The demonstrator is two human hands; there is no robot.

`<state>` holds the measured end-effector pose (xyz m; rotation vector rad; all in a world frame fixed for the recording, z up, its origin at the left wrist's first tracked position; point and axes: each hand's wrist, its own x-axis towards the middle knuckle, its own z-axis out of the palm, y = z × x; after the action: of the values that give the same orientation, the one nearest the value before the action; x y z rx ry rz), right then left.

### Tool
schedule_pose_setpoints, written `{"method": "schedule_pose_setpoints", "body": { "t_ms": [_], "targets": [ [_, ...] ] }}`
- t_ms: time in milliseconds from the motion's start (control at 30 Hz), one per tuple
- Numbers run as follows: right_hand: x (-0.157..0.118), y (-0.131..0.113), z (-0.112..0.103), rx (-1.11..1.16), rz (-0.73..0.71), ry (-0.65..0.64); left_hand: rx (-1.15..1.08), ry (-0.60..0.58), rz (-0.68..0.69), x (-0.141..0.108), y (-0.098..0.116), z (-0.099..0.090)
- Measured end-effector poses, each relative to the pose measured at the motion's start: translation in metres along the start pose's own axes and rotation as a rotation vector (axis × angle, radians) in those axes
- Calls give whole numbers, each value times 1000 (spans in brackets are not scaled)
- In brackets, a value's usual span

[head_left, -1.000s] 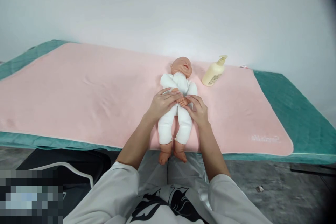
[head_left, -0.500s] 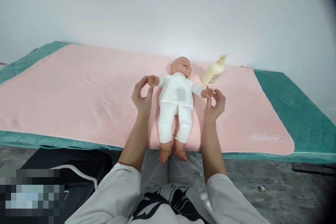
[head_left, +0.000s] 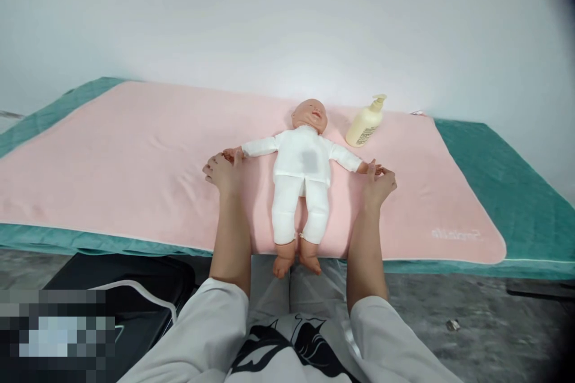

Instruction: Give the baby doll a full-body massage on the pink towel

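A baby doll (head_left: pixel 302 155) in a white cloth suit lies on its back, head away from me, its bare feet over the near edge. Both its arms are stretched out sideways. My left hand (head_left: pixel 223 170) is closed around the doll's hand on the left, with the thumb on top. On the right, my right hand (head_left: pixel 380 184) pinches the doll's other hand between thumb and fingers. Beyond that arm, a pale yellow pump bottle (head_left: pixel 365 123) stands beside the doll's head.
A pink mat (head_left: pixel 135 155) covers much of a green padded bed (head_left: pixel 512 173) set against a white wall (head_left: pixel 269 18). Below the near edge at left is a black chair (head_left: pixel 157 278) with a white cable (head_left: pixel 144 291). Small litter (head_left: pixel 453 325) lies on the grey floor.
My hands have moved apart, drawing the doll's arms outward and straighter. The left hand went left and down, the right hand slightly right and down. Doll's body and bottle stay put.
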<state>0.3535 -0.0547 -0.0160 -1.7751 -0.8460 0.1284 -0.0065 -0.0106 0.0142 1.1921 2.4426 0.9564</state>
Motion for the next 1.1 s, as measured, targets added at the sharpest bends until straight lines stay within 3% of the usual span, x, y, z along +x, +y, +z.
{"method": "schedule_pose_setpoints", "body": {
  "t_ms": [233, 400, 500, 600, 700, 833, 967, 1100],
  "targets": [
    [1, -7, -1, -207, 49, 29, 138, -21, 63, -3, 0, 1],
    [1, -5, -2, -142, 78, 7, 105, -3, 57, -2, 0, 0],
    [-1, -5, -2, 48, 122, -7, -37, 1, 68, -1, -2, 0],
    [-5, -11, -1, 196, 115, 13, -342, 13, 116, -3, -3, 0],
    [-9, -20, 1, 269, -9, 73, -560, 141, 267, -9, 1, 1],
    [-19, -29, 8, 364, -273, 110, -639, 265, 424, -25, 13, 1],
    [-35, -28, 15, 389, -466, 73, -654, 301, 548, -44, 25, 5],
    [-46, -27, 20, 277, -743, 1, -646, 268, 782, -59, 35, 16]
  ]
}}
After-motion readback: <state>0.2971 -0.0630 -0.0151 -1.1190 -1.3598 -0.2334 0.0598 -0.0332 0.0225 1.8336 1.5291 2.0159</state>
